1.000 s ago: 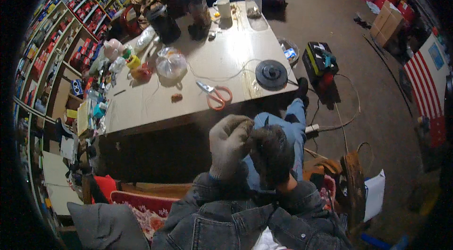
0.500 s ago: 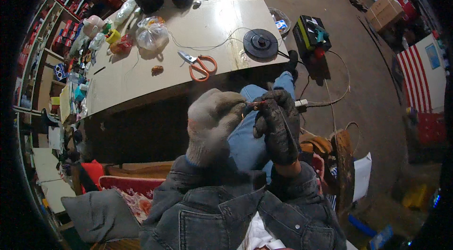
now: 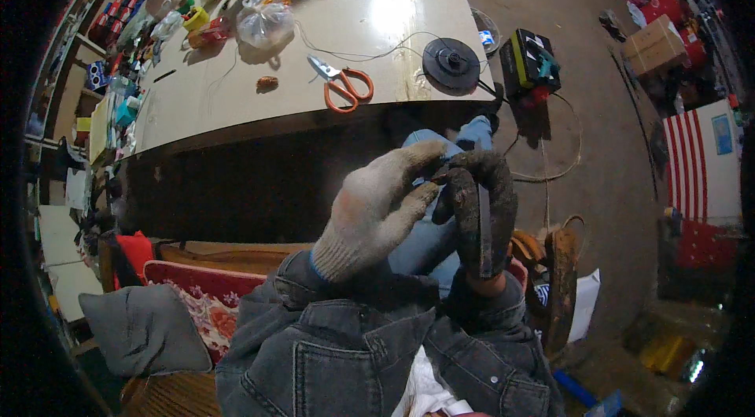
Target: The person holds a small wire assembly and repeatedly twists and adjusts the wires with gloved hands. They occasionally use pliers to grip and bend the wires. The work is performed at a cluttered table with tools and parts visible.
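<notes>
My left hand [image 3: 377, 212], in a light grey knit glove, and my right hand [image 3: 478, 208], in a dark worn glove, meet in front of my chest above my jeans. The right hand is curled shut around a thin grey wire [image 3: 481, 228] that runs down across its palm. Thumb and forefinger of the left hand pinch a small brownish end at the top of that wire, touching the right fingertips. What the piece is stays too small to tell. Both denim sleeves enter from the lower edge.
A pale worktable [image 3: 236, 102] stands ahead with orange-handled scissors [image 3: 342, 85], a black wire spool [image 3: 451, 63] and a clear plastic bag [image 3: 266, 20]. A black and yellow tool case [image 3: 531, 63] and a cardboard box [image 3: 653, 43] lie on the floor. Shelves line the left.
My view has dipped and the hands now sit larger and lower. The left hand went from lying over the right hand to pinching at its fingertips.
</notes>
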`<state>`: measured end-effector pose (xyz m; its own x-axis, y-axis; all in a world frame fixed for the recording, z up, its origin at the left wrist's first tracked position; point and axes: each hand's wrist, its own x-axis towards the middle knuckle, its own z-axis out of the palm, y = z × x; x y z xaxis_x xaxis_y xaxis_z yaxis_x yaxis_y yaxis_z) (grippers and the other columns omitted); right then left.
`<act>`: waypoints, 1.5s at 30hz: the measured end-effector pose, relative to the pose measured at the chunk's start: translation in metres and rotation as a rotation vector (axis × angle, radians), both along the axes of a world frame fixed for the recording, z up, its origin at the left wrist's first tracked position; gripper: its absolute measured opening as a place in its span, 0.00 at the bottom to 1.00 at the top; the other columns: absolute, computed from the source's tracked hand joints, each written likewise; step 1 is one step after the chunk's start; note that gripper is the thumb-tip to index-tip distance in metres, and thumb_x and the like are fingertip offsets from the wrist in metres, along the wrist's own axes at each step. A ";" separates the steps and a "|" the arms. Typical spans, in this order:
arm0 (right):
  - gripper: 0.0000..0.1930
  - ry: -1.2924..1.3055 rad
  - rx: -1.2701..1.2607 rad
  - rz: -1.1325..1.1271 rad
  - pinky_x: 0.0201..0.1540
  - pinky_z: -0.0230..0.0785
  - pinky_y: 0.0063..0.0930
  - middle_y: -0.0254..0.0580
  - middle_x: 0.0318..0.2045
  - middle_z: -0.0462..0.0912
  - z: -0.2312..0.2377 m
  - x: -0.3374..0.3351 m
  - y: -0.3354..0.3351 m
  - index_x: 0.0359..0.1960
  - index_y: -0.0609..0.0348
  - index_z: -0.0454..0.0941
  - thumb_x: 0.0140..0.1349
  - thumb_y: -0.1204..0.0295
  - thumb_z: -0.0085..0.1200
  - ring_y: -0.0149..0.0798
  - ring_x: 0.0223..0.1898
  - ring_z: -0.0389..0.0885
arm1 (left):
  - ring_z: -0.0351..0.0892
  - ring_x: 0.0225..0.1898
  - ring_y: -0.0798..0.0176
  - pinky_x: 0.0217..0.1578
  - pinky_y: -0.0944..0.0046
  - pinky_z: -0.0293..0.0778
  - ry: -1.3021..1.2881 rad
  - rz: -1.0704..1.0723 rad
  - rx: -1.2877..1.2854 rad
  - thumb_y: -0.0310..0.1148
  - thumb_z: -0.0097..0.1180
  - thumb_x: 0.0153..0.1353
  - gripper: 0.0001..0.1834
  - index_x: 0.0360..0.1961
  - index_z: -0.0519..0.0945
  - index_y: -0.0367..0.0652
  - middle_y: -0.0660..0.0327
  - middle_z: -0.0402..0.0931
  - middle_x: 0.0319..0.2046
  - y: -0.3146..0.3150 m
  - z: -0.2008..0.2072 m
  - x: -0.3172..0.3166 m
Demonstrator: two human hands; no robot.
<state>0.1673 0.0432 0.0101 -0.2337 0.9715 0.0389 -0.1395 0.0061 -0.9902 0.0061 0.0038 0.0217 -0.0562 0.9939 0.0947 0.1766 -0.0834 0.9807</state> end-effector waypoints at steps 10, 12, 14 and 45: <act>0.07 -0.140 0.042 0.048 0.25 0.67 0.22 0.33 0.32 0.82 0.013 0.009 -0.003 0.47 0.57 0.79 0.71 0.72 0.55 0.23 0.23 0.74 | 0.83 0.44 0.65 0.48 0.65 0.78 -0.036 0.017 -0.056 0.21 0.57 0.64 0.12 0.48 0.83 0.34 0.56 0.85 0.42 -0.004 -0.004 -0.005; 0.06 -0.142 0.049 0.037 0.25 0.67 0.22 0.34 0.32 0.83 0.014 0.010 -0.003 0.47 0.57 0.79 0.71 0.72 0.55 0.24 0.23 0.74 | 0.84 0.45 0.65 0.49 0.64 0.78 -0.066 0.042 -0.091 0.20 0.56 0.64 0.11 0.46 0.84 0.33 0.56 0.85 0.42 -0.004 -0.004 -0.004; 0.06 -0.165 0.094 0.032 0.25 0.68 0.22 0.34 0.32 0.84 0.014 0.011 -0.002 0.46 0.57 0.80 0.71 0.72 0.55 0.24 0.23 0.74 | 0.83 0.45 0.65 0.49 0.65 0.78 -0.155 0.034 -0.133 0.21 0.56 0.64 0.11 0.46 0.84 0.33 0.56 0.85 0.42 -0.005 -0.003 -0.002; 0.15 -0.311 0.230 0.321 0.26 0.63 0.21 0.35 0.29 0.80 0.005 0.026 0.020 0.42 0.59 0.82 0.72 0.58 0.55 0.25 0.26 0.75 | 0.81 0.42 0.65 0.47 0.65 0.75 -0.099 -0.038 -0.186 0.26 0.54 0.64 0.10 0.43 0.82 0.35 0.58 0.83 0.39 -0.007 0.002 -0.007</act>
<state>0.1938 0.0632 0.0155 -0.5541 0.8231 0.1244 0.1312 0.2340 -0.9633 -0.0008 -0.0035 0.0241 -0.0185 0.9953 -0.0948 0.0784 0.0960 0.9923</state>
